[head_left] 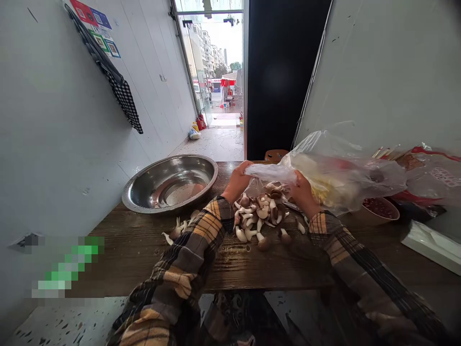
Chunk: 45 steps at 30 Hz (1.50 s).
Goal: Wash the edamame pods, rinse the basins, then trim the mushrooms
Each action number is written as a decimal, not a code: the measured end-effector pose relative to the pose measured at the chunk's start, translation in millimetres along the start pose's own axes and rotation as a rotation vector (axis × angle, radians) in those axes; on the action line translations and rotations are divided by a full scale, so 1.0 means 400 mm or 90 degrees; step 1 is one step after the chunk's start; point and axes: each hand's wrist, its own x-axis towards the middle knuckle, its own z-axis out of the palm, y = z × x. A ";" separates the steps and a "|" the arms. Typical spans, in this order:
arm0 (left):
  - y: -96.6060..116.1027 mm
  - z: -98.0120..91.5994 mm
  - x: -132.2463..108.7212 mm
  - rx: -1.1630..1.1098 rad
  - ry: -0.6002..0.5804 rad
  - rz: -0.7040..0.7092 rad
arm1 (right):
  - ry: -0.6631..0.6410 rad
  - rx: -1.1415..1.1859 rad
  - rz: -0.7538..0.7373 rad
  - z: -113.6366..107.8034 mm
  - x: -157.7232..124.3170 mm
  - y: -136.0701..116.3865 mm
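Note:
A clear plastic bag (270, 173) is stretched between my two hands above the table. My left hand (238, 182) grips its left end, and my right hand (303, 193) grips the right end. Below and in front of the bag lies a heap of brown-capped mushrooms (261, 209) with pale stems, a few of them loose at the near side. More mushrooms (178, 229) rest on the wood beside my left forearm, partly hidden by the sleeve. Both hands are closed on the plastic, with some fingertips hidden behind it.
A wide steel basin (173, 185) stands on the wooden table (230, 274) at the left. To the right are large filled plastic bags (334, 173), a bowl of dark red contents (380, 210) and a white box (432, 245). A stool (276, 155) shows behind the table.

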 end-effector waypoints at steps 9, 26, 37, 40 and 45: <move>0.039 -0.029 -0.019 0.181 -0.023 0.116 | 0.054 0.049 -0.073 -0.009 -0.018 -0.060; 0.013 -0.053 -0.048 0.577 -0.190 0.074 | -0.157 -0.026 0.155 -0.042 -0.017 -0.003; -0.018 -0.038 -0.010 0.312 -0.085 0.133 | -0.093 0.383 0.268 0.007 -0.023 -0.026; -0.005 -0.033 -0.014 0.204 -0.089 0.095 | -0.051 0.427 0.191 0.016 -0.023 -0.042; -0.003 -0.031 -0.029 0.123 -0.121 0.081 | -0.028 0.431 0.150 0.019 -0.028 -0.047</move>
